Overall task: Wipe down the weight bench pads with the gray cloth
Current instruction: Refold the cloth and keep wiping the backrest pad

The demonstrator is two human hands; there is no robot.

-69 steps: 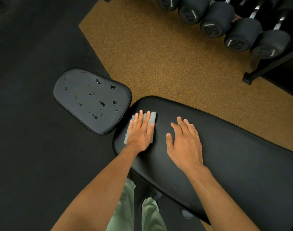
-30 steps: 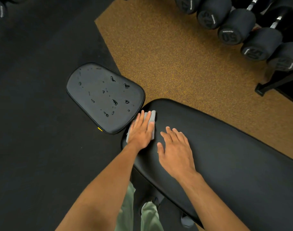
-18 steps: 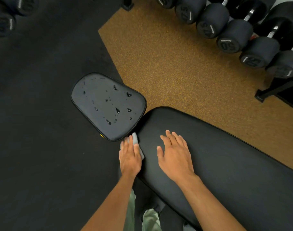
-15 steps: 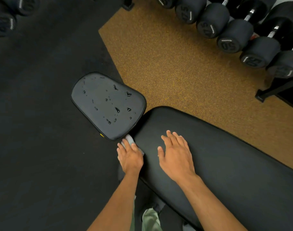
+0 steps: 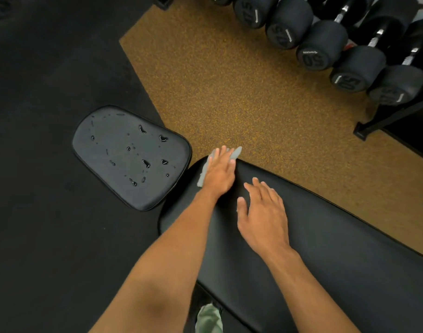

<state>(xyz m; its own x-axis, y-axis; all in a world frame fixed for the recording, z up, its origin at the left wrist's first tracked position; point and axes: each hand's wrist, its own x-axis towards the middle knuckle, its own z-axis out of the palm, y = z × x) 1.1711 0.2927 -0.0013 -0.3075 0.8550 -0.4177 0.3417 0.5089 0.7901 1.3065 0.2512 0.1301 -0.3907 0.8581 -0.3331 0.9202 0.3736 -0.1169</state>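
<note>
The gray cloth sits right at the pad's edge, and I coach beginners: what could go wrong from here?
1. The gray cloth under the left hand overhangs the long pad; it might slide off.
2. Droplets cover the small seat pad, which could get skipped.
3. The right hand, flat on the long pad, may smudge it.

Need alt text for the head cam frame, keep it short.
A person's left hand presses a gray cloth flat on the end of a long black bench pad, while the right hand rests open on the pad beside it. A smaller seat pad to the left is dotted with water droplets; dumbbells line a rack at upper right.
</note>
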